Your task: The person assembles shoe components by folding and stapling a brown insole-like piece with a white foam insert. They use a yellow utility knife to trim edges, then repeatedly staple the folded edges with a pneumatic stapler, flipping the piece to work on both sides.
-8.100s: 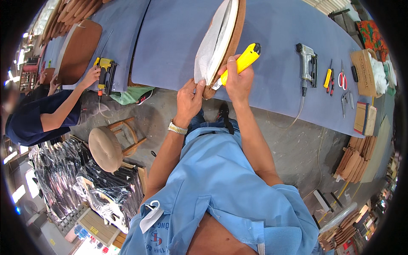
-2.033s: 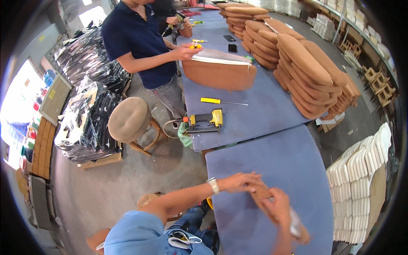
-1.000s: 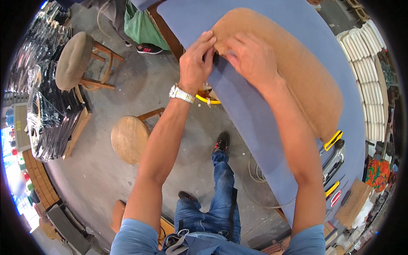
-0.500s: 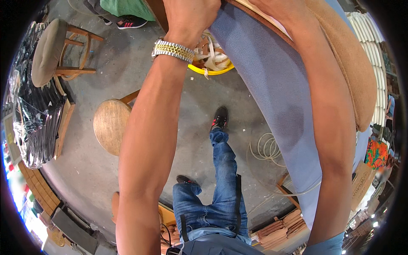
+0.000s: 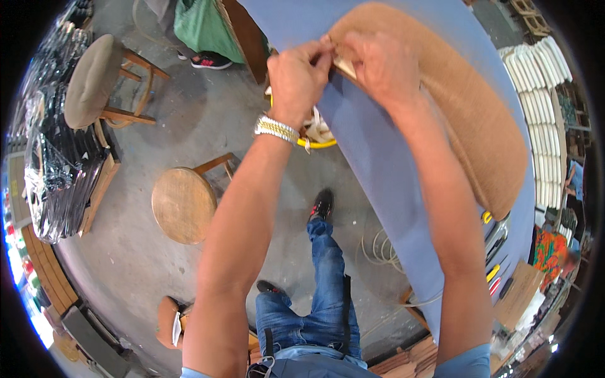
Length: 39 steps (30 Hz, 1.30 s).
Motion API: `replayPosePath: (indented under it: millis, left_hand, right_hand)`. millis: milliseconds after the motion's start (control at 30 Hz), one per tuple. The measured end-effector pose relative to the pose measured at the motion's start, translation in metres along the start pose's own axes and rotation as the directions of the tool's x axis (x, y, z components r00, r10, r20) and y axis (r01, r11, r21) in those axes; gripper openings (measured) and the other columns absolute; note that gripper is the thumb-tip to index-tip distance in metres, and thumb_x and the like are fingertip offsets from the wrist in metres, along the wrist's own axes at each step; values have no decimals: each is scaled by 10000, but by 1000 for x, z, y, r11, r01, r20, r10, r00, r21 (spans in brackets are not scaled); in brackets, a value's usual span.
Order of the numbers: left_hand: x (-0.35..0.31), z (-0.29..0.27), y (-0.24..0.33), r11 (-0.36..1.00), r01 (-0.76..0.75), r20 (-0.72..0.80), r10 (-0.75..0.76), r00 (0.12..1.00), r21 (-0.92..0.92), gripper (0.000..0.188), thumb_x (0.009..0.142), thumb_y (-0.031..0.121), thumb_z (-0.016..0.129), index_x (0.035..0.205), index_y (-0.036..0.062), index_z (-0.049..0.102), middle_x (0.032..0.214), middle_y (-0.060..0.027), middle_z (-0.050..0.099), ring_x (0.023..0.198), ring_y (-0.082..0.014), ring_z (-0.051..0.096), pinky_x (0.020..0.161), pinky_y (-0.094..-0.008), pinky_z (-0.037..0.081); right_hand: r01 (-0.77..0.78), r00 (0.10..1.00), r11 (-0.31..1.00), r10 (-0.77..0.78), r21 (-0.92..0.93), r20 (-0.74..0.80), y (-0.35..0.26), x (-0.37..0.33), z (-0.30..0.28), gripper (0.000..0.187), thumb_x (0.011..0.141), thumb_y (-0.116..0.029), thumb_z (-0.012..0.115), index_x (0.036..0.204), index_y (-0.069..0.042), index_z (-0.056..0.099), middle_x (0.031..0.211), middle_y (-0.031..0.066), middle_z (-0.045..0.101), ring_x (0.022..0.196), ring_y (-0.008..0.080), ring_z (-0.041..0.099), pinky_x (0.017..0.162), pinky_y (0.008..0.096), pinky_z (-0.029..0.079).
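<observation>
A brown fabric-covered padded panel with a rounded end lies on a blue cloth-covered table. At its left end, my left hand is closed, thumb and fingers pinching the edge of the brown cover. Close beside it, my right hand is closed on the same edge with curled fingers. Between the hands a pale strip shows along the panel's underside. The fingertips are partly hidden, so the exact grip is hard to see. A metal watch is on my left wrist.
Hand tools, including a yellow-handled one, lie at the table's right. A yellow-rimmed bin with scraps stands below its left edge. A round wooden stool and padded chair are left. Another person's shoe shows at top. Coiled hose lies on the floor.
Both hands now appear lower in the picture and closer together at the panel's edge. More of the panel, the table and the tools on it has come into view.
</observation>
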<state>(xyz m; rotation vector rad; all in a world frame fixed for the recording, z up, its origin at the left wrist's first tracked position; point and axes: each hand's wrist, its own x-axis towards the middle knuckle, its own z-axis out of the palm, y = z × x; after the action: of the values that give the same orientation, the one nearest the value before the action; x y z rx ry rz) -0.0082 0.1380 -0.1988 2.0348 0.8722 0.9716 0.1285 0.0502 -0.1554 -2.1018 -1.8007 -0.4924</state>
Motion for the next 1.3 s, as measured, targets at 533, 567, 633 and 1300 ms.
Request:
replayPosePath:
  millis: [533, 567, 633, 1300]
  left_hand:
    - [75, -69, 86, 828, -537, 637, 328, 698, 163, 705, 799, 129, 819, 1468, 167, 600, 1011, -74, 640, 977, -286, 638, 896, -420, 500]
    - [83, -76, 109, 776, -601, 675, 340, 654, 192, 680, 796, 180, 835, 1442, 161, 626, 1007, -72, 641, 981, -278, 639, 899, -405, 484]
    - [98, -79, 144, 693, -706, 669, 457, 586, 145, 608, 766, 341, 855, 1322, 143, 708, 1008, -47, 657, 941, -260, 626, 915, -379, 454]
    - [124, -40, 118, 943, 137, 738, 141, 660, -303, 559, 843, 167, 847, 1364, 52, 680, 1280, -152, 738, 1014, -293, 756, 909, -369, 596]
  right_hand:
    - [-167, 985, 847, 124, 504, 117, 19, 2, -107, 339, 786, -42, 756, 1119, -99, 781, 1088, 114, 783, 941, 313, 723, 775, 417, 596]
    - [-186, 982, 811, 128, 555, 141, 30, 1, -127, 351, 784, -35, 760, 1129, -96, 783, 1089, 119, 784, 943, 317, 726, 786, 410, 596]
    - [-211, 977, 775, 145, 595, 157, 46, 2, -166, 346, 802, -30, 759, 1142, -91, 785, 1096, 127, 783, 947, 324, 733, 807, 399, 597]
    - [-295, 952, 782, 287, 549, 103, 67, 47, -153, 157, 850, 0, 752, 999, -35, 783, 1034, 86, 793, 994, 276, 749, 867, 381, 577]
